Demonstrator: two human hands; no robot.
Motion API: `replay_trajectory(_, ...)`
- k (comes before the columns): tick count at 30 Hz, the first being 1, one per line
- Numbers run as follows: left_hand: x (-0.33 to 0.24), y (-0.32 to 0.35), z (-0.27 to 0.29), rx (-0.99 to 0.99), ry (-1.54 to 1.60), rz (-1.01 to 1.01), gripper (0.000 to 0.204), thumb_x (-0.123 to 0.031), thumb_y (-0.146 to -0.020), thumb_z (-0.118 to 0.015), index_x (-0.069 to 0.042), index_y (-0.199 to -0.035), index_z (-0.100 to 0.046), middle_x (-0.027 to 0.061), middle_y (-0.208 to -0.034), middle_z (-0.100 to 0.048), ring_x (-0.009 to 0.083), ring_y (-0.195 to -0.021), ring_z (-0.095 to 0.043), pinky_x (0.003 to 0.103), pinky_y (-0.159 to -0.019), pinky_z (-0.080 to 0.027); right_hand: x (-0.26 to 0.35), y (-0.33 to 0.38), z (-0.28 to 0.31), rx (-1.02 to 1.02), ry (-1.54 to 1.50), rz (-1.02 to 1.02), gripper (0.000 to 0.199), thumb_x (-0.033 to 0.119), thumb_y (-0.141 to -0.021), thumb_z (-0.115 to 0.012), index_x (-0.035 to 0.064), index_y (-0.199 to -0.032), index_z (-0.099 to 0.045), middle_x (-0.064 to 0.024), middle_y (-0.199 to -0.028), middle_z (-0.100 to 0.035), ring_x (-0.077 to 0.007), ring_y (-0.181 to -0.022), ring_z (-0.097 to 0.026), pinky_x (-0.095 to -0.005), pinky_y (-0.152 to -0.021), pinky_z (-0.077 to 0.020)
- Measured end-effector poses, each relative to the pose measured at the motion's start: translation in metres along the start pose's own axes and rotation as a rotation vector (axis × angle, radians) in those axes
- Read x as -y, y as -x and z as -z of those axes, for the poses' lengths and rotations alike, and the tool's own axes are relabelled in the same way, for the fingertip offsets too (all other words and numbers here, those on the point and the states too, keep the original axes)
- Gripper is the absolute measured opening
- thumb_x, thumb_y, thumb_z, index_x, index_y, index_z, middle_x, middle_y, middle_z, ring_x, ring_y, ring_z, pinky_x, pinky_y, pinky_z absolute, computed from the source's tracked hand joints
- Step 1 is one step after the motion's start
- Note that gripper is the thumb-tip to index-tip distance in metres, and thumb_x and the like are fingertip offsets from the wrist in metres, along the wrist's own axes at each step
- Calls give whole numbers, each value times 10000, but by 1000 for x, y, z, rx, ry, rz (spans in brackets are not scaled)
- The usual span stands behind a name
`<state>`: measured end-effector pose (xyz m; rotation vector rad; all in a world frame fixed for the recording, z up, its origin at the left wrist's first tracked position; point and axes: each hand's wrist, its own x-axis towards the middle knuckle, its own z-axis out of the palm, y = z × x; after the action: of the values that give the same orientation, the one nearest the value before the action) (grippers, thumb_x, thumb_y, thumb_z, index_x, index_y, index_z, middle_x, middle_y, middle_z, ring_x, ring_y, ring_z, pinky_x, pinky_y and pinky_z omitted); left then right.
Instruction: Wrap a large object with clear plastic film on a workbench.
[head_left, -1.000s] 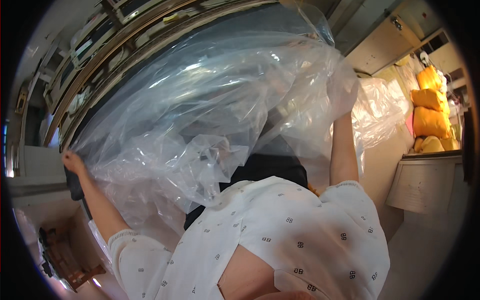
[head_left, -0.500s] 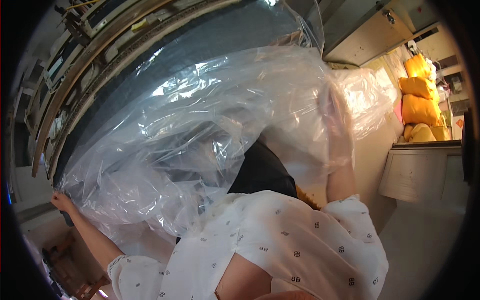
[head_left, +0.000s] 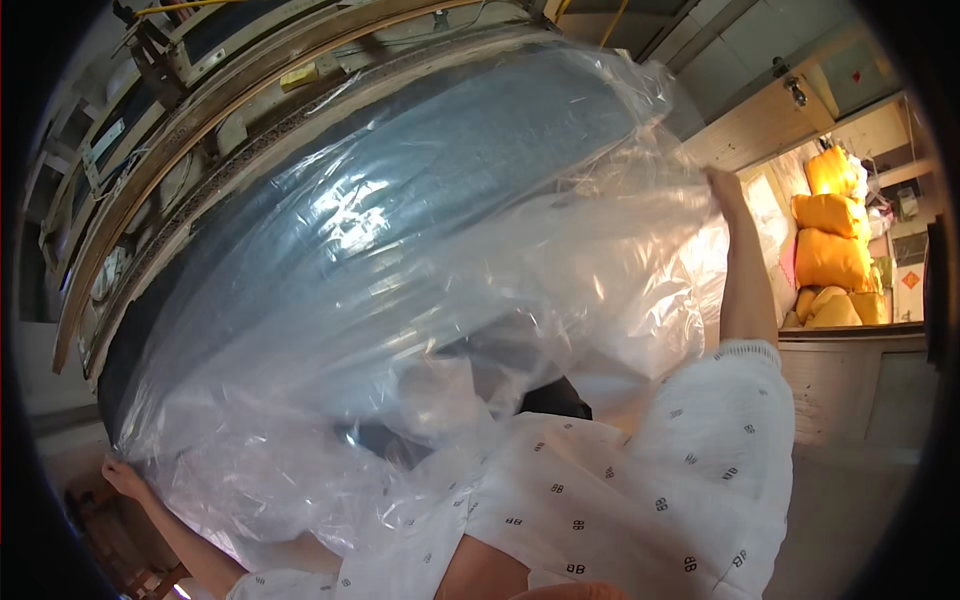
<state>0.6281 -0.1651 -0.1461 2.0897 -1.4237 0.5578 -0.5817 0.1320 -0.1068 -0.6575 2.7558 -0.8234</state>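
From the head view: saw a big clear plastic sheet [head_left: 420,300] spread wide across the middle, shiny and crinkled, draped over a big dark grey roll [head_left: 450,150]. Found the left hand [head_left: 122,477] low at the left edge, closed on the bottom corner of the plastic sheet. Found the right hand [head_left: 722,187] high up on the right, arm straight up, pinching the top edge of the same sheet. Hands far apart, sheet pulled between them. Noticed a white dotted shirt [head_left: 640,500] at the bottom, touching the loose lower folds of the plastic. Spotted wooden frames [head_left: 200,90] curving behind the roll at the top left. Spotted yellow sacks [head_left: 835,240] piled far off on the right, well apart from the sheet, above a pale low wall [head_left: 850,380].
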Motion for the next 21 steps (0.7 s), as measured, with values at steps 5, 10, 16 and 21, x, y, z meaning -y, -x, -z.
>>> replay_trajectory(5,-20,19,17,7,-40,21,401,-310,-893,-418,56,-1016,-527,224,-1000,-555,360,-928,-522,377,-797,-400,-28,37,-3,-16,801,-46,302,312,-667,-555,43,-776,-643,-178,-854,-620,-309,-834,-598,-405,-719,-459)
replay_trajectory(10,-38,13,18,-49,-101,-17,354,-259,-896,-400,55,-1004,-526,225,-1001,-544,363,-932,-514,377,-800,-393,122,110,-5,-441,246,610,176,92,-779,-535,47,-933,-465,-109,-814,-544,-251,-734,-559,-356,-636,-431)
replay_trajectory(16,-30,18,16,-128,-58,-51,296,-213,-890,-412,56,-960,-512,228,-944,-540,375,-905,-509,386,-783,-394,238,223,-111,304,-113,1142,454,236,-822,-523,76,-1230,-404,-184,-1301,-372,-341,-1161,-404,-426,-947,-333)
replay_trajectory(21,-53,15,10,-93,-90,-135,288,-208,-892,-408,60,-933,-504,237,-920,-530,388,-885,-501,403,-771,-388,231,48,-128,-112,358,224,681,575,-829,-285,169,-1371,-218,-147,-1431,-145,-422,-1272,-191,-630,-966,-139)
